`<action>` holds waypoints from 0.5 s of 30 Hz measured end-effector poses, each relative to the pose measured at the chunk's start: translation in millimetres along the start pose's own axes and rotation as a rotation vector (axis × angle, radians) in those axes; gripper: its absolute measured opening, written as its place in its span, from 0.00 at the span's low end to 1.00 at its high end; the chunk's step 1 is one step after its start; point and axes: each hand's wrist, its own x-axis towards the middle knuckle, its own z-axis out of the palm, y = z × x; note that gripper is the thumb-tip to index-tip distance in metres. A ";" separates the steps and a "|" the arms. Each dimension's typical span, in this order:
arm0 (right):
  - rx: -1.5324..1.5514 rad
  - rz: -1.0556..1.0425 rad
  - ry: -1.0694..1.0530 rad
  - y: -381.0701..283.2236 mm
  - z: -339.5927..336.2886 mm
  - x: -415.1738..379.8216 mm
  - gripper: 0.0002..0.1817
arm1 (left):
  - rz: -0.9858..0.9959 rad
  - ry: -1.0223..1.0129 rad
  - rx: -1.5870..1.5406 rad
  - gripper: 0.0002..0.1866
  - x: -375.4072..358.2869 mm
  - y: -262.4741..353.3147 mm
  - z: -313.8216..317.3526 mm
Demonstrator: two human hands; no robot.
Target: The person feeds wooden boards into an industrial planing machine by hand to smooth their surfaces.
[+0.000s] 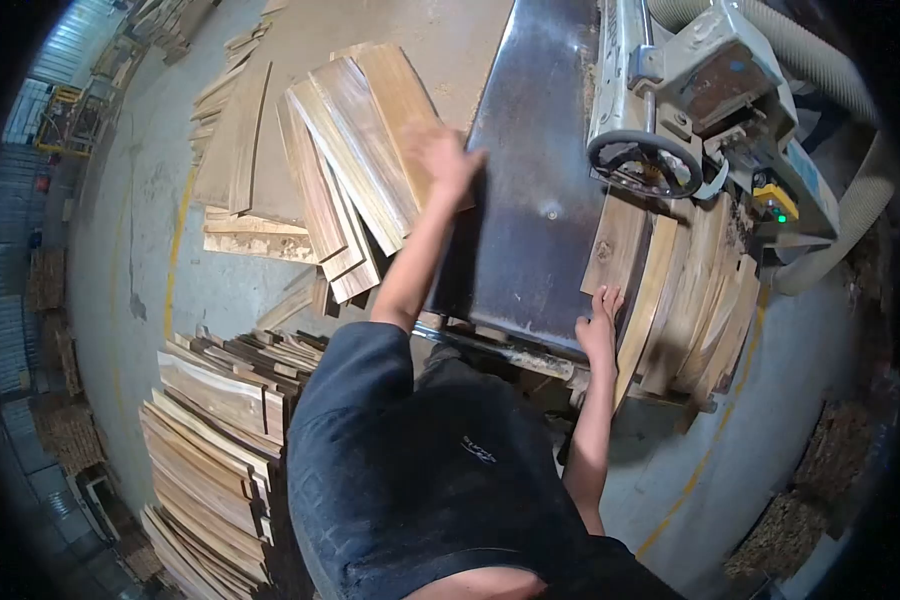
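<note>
My left hand (442, 155) is blurred and reaches out over the near end of the top wooden plank (370, 130) in a fanned stack beside the dark metal machine table (530, 200). Whether its fingers grip the plank I cannot tell. My right hand (600, 322) lies flat with fingers apart against the edge of a plank (642, 300) in a bundle of planks (700, 300) that leans at the table's right end.
A woodworking machine (710, 80) with a black handwheel (645, 163) and a grey dust hose (850, 200) stands behind the table. More plank stacks lie on the concrete floor at the lower left (220, 440) and upper left (235, 150).
</note>
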 end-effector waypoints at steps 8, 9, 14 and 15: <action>-0.003 0.007 -0.050 -7.8 -15.7 67.0 0.43 | 0.201 0.161 -0.148 0.37 -24.1 -49.9 21.4; -0.084 -0.028 -0.065 -4.1 -19.7 76.4 0.43 | 0.222 0.120 -0.195 0.35 -35.5 -49.2 12.2; 0.449 -0.178 0.216 13.7 -23.5 94.2 0.31 | 0.301 0.034 -0.576 0.34 -128.6 -47.2 -23.7; 0.478 -0.171 0.262 10.9 -22.7 87.6 0.31 | 0.340 0.054 -0.709 0.33 -140.5 -49.1 -13.8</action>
